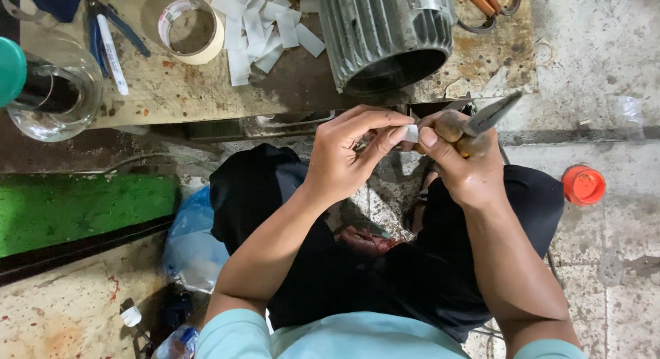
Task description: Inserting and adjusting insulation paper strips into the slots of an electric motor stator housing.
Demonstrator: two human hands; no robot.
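A small white strip is pinched between the fingertips of the left hand and the thumb of the right hand, just in front of the open end of the ribbed metal motor housing. Its long axis appears to run roughly left to right between the two hands, though most of it is covered by the fingers. The left hand is curled, with thumb and forefinger pressed together on the strip. The right hand is closed around a pair of pliers, the handles being buried in the palm. The pliers' long axis is slanted, with the closed nose pointing up and to the right, away from the motor housing's mouth.

To the left of the motor housing, a heap of cut white strips is seen on the workbench, and further left a roll of tape, a white marker and a glass jar. Well to the right of the housing, an orange cap lies on the floor.
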